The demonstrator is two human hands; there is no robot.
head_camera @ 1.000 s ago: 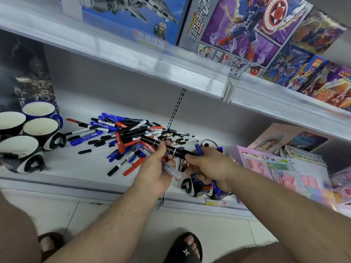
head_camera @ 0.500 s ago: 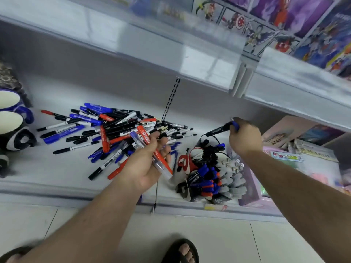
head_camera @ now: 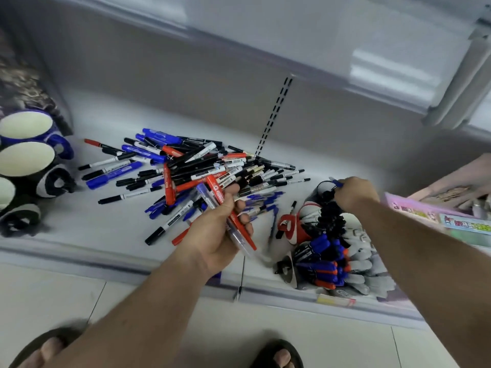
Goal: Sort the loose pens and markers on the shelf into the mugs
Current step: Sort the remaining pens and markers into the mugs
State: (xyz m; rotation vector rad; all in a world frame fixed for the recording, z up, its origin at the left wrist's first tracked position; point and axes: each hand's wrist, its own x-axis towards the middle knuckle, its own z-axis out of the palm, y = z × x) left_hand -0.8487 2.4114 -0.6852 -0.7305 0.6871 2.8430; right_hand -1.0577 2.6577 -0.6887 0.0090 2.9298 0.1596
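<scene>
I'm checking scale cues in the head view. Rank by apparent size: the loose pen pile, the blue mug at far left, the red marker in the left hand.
1. Loose pile of pens and markers
2. Blue mug with white inside
3. Red marker gripped in the left hand; it is nearer the camera, so its size is flattered.

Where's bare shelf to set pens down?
Bare strip between the empty mugs and the pen pile, plus the front edge left of the left hand. Crowded around the filled mugs by the right hand.

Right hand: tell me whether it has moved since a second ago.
Yes. The right hand has gone from beside the left hand, near the pen pile, out rightward to the mugs of sorted pens, gripping a blue-tipped pen.
</scene>
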